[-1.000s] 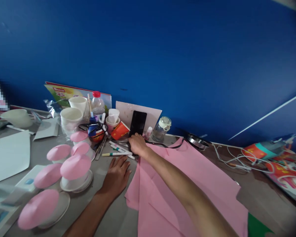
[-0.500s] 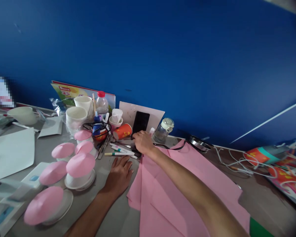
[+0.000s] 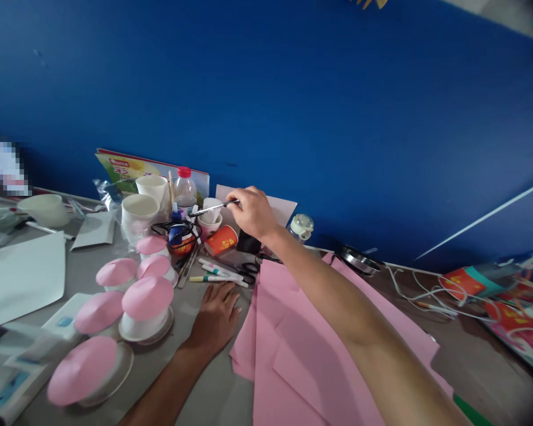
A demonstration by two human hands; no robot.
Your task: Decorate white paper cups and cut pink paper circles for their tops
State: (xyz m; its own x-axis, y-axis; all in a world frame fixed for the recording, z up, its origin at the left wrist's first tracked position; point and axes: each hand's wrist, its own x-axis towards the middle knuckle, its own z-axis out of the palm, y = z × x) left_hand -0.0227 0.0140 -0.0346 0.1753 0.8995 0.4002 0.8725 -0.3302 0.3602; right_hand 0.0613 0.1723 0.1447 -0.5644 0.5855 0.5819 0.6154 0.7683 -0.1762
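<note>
We hold a slim tool in our right hand

Nearest us, pink sheets lie beneath our right forearm; to their left, our left hand rests palm down on the grey table, fingers a little spread, gripping nothing; pink cones top white cups farther left. Just past the left fingertips lie several markers, with black-handled scissors beside them; a red cup lies tipped behind. Beyond, our right hand is raised, fingers closed on the tool's dark end; its metal length juts leftward from the fingertips, in front of stacked cups; a blue wall stands behind.
</note>
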